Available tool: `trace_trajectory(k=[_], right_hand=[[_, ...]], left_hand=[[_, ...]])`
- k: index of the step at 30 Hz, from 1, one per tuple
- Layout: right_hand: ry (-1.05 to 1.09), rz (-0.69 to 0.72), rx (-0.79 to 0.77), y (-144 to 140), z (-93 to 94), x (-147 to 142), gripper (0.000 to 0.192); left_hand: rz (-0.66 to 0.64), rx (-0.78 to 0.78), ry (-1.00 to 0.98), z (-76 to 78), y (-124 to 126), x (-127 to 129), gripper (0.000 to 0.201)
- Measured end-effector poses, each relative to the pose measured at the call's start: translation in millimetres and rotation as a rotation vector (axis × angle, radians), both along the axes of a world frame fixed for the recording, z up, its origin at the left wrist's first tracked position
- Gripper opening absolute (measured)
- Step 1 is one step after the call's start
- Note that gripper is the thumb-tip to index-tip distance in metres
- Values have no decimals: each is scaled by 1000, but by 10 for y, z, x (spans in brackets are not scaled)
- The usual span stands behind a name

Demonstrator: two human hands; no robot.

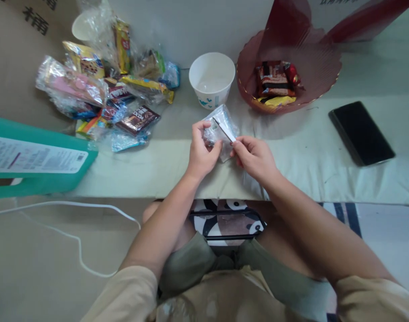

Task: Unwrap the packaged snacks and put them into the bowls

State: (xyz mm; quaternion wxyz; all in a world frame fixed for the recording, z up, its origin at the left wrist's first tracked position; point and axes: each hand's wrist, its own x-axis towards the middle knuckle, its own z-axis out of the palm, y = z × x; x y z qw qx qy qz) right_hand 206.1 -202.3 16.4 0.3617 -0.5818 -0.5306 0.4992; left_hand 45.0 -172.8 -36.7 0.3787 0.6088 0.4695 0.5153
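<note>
two hands: our left hand and right hand pinch one clear packet
grip: both closed on it
advice: we keep it above the table, near the white cup

A black phone lies right of the red basket, white cup beside.

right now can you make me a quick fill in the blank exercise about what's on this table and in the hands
1. Both the left hand and the right hand hold a small clear ____ packet.
2. The white paper cup stands directly to the ____ of the red basket.
3. The black phone lies with its screen ____.
4. The heap of snack packets lies on the ____ side of the white paper cup.

Missing words: plastic; left; dark; left
</note>
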Motion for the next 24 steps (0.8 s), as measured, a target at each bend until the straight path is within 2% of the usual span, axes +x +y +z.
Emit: trace_trajectory(k=[2,5,9,11,14,16,18,19,21,23,24], right_hand=[[-69,59,-67,10,26,34,33],[-165,164,-174,-21,83,159,34],[-297,189,-252,-54,119,427,35],[-446,111,-166,-36,99,581,33],[-770,-33,70,13,37,783,32],[-941,-97,183,37,2,871,35],[-1017,-154,265,44,-12,904,35],[-1014,-165,310,40,-12,897,36],[-914,-109,405,18,-16,827,41],[-743,38,484,-18,-38,691,47],[-665,125,510,-37,-56,606,51]], left_hand=[[32,-30,-28,-13,36,-45,53],[152,-108,-115,-31,153,-200,57],[284,-155,-153,-42,269,-381,51],[289,-137,-74,-24,245,-392,49],[212,-70,156,47,135,-360,54],[198,-4,293,112,76,-366,45],[198,49,345,175,57,-406,28],[164,66,347,203,59,-428,25],[17,81,358,254,64,-453,31],[-118,52,397,307,46,-433,46],[-143,12,403,334,29,-408,48]])
